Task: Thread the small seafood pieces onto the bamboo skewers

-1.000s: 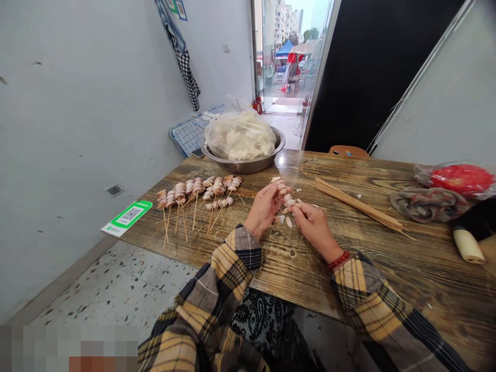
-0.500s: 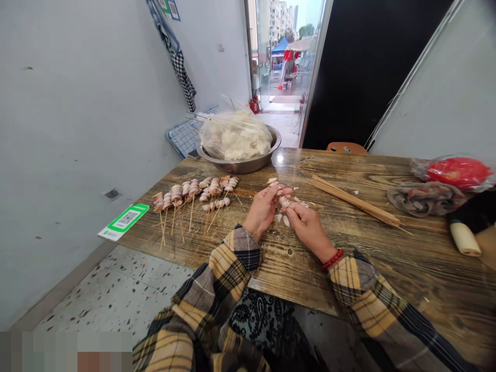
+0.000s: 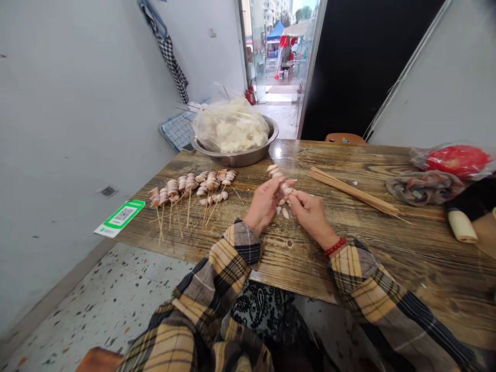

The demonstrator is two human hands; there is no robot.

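Note:
My left hand (image 3: 264,204) is curled around a skewer of pale meat pieces (image 3: 278,176), whose loaded end sticks out past my fingers toward the bowl. My right hand (image 3: 310,213) is closed in a pinch just to the right, touching the same skewer near its lower pieces. A few loose pale pieces (image 3: 284,212) lie on the wooden table (image 3: 372,243) between my hands. Both sleeves are yellow and grey plaid, and a red bead bracelet (image 3: 335,246) circles my right wrist.
Finished skewers (image 3: 189,192) lie in a row at the table's left. A bundle of bare bamboo sticks (image 3: 352,191) lies at the right. A steel bowl (image 3: 236,155) holds a bag of white food. A red bag (image 3: 459,159), a cloth (image 3: 424,187) and a doorway are farther off.
My hands have drawn closer together on the skewer. The camera has tilted, so everything sits slightly higher and more to the left in view.

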